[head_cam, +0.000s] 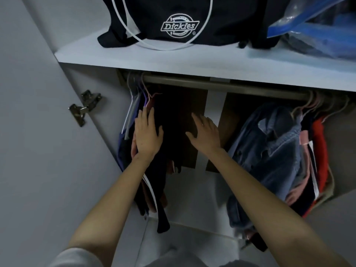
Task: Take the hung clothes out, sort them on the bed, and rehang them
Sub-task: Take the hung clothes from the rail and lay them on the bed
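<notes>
Inside an open wardrobe a metal rail (192, 82) carries two bunches of hung clothes. The left bunch (154, 170) is dark, with black, navy and pink pieces on thin hangers (134, 93). The right bunch holds a blue denim jacket (269, 151), pink items and a red garment (320, 151). My left hand (147, 133) lies flat with spread fingers against the left bunch, pressing on its side. My right hand (206, 132) hovers open in the gap between the bunches, holding nothing. The bed is not in view.
A white shelf (192, 62) above the rail bears a black Dickies bag (181, 22) with white cords and a blue plastic bag (317, 29). The wardrobe door (38, 132) stands open at left with metal hinges (84, 107). A brown back panel (185, 112) shows behind the gap.
</notes>
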The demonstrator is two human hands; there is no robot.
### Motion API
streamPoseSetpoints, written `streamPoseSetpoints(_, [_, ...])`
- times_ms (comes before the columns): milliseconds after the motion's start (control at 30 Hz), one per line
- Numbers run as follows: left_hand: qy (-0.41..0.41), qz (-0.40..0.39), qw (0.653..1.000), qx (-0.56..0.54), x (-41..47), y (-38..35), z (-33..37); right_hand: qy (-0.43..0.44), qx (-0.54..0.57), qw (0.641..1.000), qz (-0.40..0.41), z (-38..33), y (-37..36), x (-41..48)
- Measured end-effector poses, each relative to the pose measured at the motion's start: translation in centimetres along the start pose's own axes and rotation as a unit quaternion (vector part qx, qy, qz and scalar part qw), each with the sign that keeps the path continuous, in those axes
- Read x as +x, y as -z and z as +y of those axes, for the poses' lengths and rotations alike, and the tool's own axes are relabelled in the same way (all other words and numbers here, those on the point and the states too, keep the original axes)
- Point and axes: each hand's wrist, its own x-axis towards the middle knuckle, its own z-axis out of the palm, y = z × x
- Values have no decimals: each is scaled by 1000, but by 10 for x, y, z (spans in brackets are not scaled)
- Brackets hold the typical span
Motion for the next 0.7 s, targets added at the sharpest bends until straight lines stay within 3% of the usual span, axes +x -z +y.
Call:
streamPoseSetpoints(133, [59,-29,997,-35,23,-2,-4,17,17,1000,7,-10,-4,19])
streamPoseSetpoints(467, [105,-34,994,-4,65,-6,-11,21,31,999,-1,-21,-12,45])
streamPoseSetpoints(700, [161,-58,980,-97,84,-8,-19,18,31,999,10,-15,-11,50])
